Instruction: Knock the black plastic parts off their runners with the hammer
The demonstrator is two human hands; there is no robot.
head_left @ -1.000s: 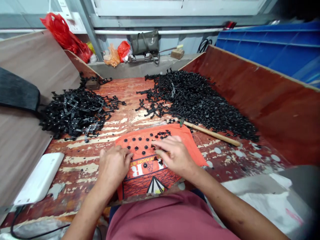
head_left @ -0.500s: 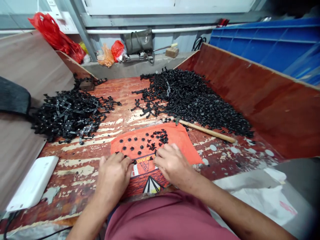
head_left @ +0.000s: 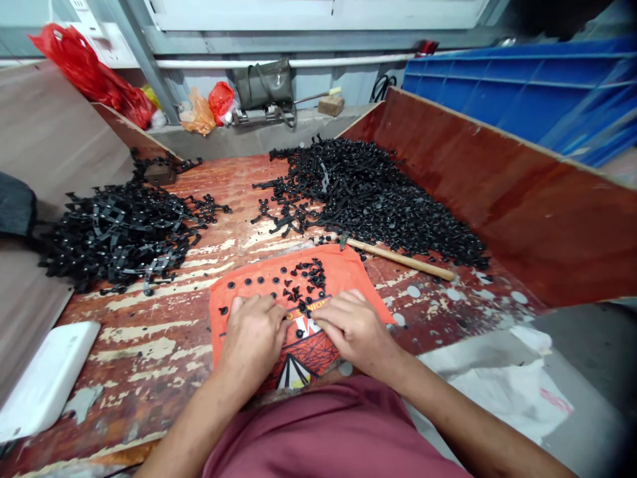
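Observation:
An orange printed cloth [head_left: 348, 269] lies on the worn red board in front of me, with several small black round parts [head_left: 298, 279] scattered on it. My left hand [head_left: 253, 332] rests palm down on the cloth's near left part, fingers curled over some of the small parts. My right hand [head_left: 355, 328] rests palm down on the cloth's near right part, fingertips pointing left toward the left hand. Whether either hand pinches a part is hidden under the fingers.
A big heap of black plastic pieces [head_left: 378, 199] fills the back right, with a wooden stick [head_left: 403, 260] at its near edge. Another heap of black frames [head_left: 119, 229] lies at the left. A white flat device [head_left: 44, 378] sits near left. Red board walls [head_left: 497, 192] enclose the right side.
Both hands slid closer to me on the cloth, then the left hand moved right onto it. My view drifted, shifting everything leftward.

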